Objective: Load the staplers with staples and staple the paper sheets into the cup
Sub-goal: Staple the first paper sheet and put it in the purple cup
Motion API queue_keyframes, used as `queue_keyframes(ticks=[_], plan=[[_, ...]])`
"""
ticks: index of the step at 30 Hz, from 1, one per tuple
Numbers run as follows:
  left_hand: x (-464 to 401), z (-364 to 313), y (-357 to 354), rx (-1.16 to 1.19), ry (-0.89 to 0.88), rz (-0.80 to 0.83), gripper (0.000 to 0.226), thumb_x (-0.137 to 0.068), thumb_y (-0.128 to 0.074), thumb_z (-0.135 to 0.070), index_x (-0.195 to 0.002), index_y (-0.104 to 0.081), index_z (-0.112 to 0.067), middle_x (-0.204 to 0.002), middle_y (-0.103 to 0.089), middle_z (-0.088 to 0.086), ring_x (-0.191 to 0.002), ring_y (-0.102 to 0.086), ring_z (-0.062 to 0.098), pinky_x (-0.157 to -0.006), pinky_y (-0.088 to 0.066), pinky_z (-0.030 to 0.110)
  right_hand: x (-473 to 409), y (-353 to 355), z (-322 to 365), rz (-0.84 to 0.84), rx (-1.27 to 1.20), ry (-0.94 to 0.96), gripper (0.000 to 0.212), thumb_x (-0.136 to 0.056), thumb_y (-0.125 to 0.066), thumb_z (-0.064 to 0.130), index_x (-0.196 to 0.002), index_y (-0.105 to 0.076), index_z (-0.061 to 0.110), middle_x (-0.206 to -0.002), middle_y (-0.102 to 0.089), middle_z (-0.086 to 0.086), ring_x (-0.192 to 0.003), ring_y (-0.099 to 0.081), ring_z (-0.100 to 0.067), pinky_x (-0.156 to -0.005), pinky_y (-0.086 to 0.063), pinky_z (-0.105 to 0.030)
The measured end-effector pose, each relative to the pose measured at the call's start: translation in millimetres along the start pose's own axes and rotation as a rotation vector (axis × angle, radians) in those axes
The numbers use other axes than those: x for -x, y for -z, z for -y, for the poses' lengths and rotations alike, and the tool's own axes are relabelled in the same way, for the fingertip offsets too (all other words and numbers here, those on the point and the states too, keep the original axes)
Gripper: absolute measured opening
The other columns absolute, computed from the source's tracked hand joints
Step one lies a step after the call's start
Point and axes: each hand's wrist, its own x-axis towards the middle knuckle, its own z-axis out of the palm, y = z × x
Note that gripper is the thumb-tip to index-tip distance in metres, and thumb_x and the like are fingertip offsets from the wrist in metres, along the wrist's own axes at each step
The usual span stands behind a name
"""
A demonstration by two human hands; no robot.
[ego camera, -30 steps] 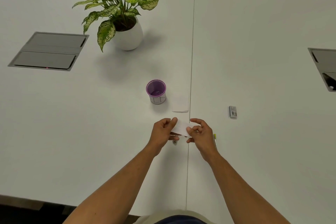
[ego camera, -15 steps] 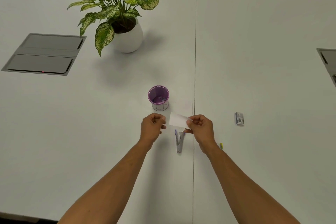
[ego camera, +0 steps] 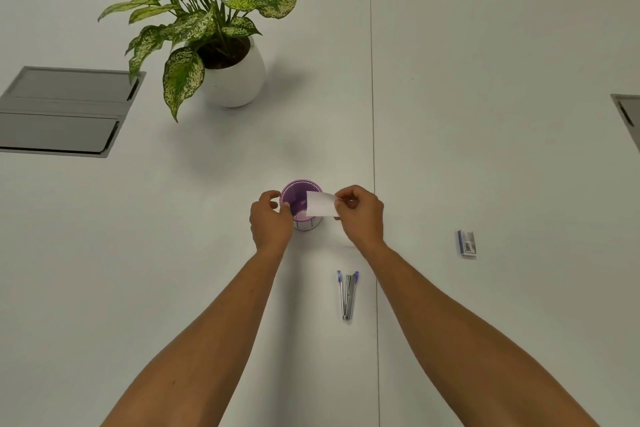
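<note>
Both hands are raised over the white table (ego camera: 485, 114), either side of the purple cup (ego camera: 302, 204), which stands directly between them. The right hand (ego camera: 360, 215) pinches a small white paper slip (ego camera: 320, 204) between thumb and fingertips at the slip's right edge; the slip reaches leftward from that hand and hangs over the right part of the cup's open mouth. The left hand (ego camera: 270, 222) has its fingers curled, thumb and forefinger drawn together at the cup's left rim; whether they touch the rim or nip anything is too small to tell. Something pale lies inside the cup, under the slip, but it cannot be made out. Nearer the person than the right hand, between the two forearms, a stapler (ego camera: 347, 295) with blue ends lies flat on the table, its arms splayed open, well apart from both hands. Off to the right of the right hand sits a small box of staples (ego camera: 467, 243). Beyond the left hand stands a potted plant (ego camera: 221, 45) in a white pot, and further left of it a grey cable hatch (ego camera: 62, 111) is set into the tabletop.
</note>
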Motion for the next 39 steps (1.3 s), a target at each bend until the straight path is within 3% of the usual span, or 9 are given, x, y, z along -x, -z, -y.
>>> queue_keyframes(ticks=[2, 9, 13, 17, 22, 27, 32, 35, 39], plan=[[-2.8, -1.8, -3.5, 0.012, 0.008, 0.005, 0.027, -0.091, -0.056, -0.012, -0.117, -0.06, -0.018, -0.102, -0.063, 0.005, -0.09, -0.063, 0.024, -0.079, -0.055, 0.037, -6.3, -10.6, 1.4, 0.009, 0.077, 0.032, 0.013, -0.082, -0.063, -0.001, -0.088, -0.07, 0.008, -0.085, -0.07, -0.006, -0.077, -0.067, -0.02, -0.07, -0.059, -0.031], [-9.9, 5.6, -11.4, 0.035, 0.013, -0.001, 0.028, -0.089, -0.055, -0.005, -0.113, -0.059, -0.019, -0.098, -0.063, 0.004, -0.086, -0.066, 0.026, -0.076, -0.06, 0.042, -16.5, -36.1, 7.5, 0.084, 0.316, 0.112, 0.011, -0.089, -0.065, 0.013, -0.099, -0.068, 0.01, -0.099, -0.068, -0.005, -0.086, -0.062, -0.016, -0.072, -0.043, -0.014], [-10.1, 7.2, -14.3, 0.042, 0.004, -0.018, 0.024, -0.09, -0.058, -0.008, -0.11, -0.058, -0.023, -0.095, -0.06, -0.001, -0.086, -0.066, 0.024, -0.076, -0.06, 0.044, -15.7, -39.5, 3.4, 0.1, 0.343, 0.082, 0.023, -0.092, -0.063, 0.015, -0.113, -0.066, 0.007, -0.114, -0.06, -0.009, -0.1, -0.062, -0.021, -0.081, -0.041, -0.017], [-10.4, 8.5, -16.0, 0.06, 0.003, -0.02, 0.024, -0.091, -0.059, -0.01, -0.112, -0.059, -0.022, -0.096, -0.059, -0.001, -0.088, -0.065, 0.024, -0.076, -0.06, 0.045, -16.1, -39.1, 4.6, 0.116, 0.352, 0.084, 0.029, -0.096, -0.057, 0.022, -0.12, -0.065, 0.007, -0.118, -0.056, -0.009, -0.104, -0.06, -0.022, -0.081, -0.039, -0.018], [-11.0, 10.6, -14.3, 0.096, 0.005, -0.004, 0.023, -0.09, -0.06, -0.011, -0.106, -0.057, -0.028, -0.095, -0.06, -0.001, -0.085, -0.067, 0.024, -0.069, -0.061, 0.045, -11.6, -37.1, 6.5, 0.177, 0.357, 0.076, 0.046, -0.087, -0.063, 0.009, -0.132, -0.056, 0.014, -0.129, -0.052, -0.006, -0.113, -0.057, -0.021, -0.088, -0.044, -0.021], [-10.6, 13.4, -15.1, 0.109, -0.01, -0.001, 0.026, -0.09, -0.06, -0.009, -0.107, -0.058, -0.028, -0.098, -0.062, 0.001, -0.085, -0.068, 0.024, -0.067, -0.062, 0.044, -11.2, -39.4, 4.7, 0.2, 0.386, 0.093, 0.052, -0.081, -0.067, 0.005, -0.13, -0.052, 0.013, -0.13, -0.052, -0.006, -0.11, -0.057, -0.022, -0.079, -0.045, -0.019], [-11.5, 14.2, -15.2, 0.093, -0.031, 0.005, 0.026, -0.091, -0.059, -0.009, -0.11, -0.058, -0.026, -0.099, -0.062, 0.001, -0.085, -0.068, 0.023, -0.066, -0.062, 0.042, -13.9, -42.1, 5.9, 0.158, 0.464, 0.112, 0.038, -0.085, -0.064, 0.005, -0.121, -0.052, 0.009, -0.121, -0.055, -0.01, -0.1, -0.06, -0.025, -0.069, -0.04, -0.021], [-12.3, 15.1, -15.6, 0.082, -0.035, 0.009, 0.025, -0.092, -0.06, -0.01, -0.112, -0.057, -0.026, -0.101, -0.061, 0.0, -0.088, -0.067, 0.023, -0.069, -0.062, 0.042, -16.1, -42.1, 2.7, 0.147, 0.488, 0.114, 0.03, -0.091, -0.063, 0.015, -0.117, -0.052, 0.009, -0.118, -0.056, -0.01, -0.097, -0.06, -0.023, -0.07, -0.04, -0.02], [-11.7, 19.3, -16.7, 0.095, -0.053, 0.004, 0.025, -0.093, -0.059, -0.021, -0.116, -0.056, -0.03, -0.105, -0.062, 0.001, -0.091, -0.067, 0.023, -0.07, -0.062, 0.043, -14.7, -39.9, -0.8, 0.135, 0.462, 0.111, 0.037, -0.094, -0.058, 0.037, -0.122, -0.052, 0.014, -0.124, -0.055, -0.005, -0.101, -0.061, -0.022, -0.073, -0.042, -0.022]])
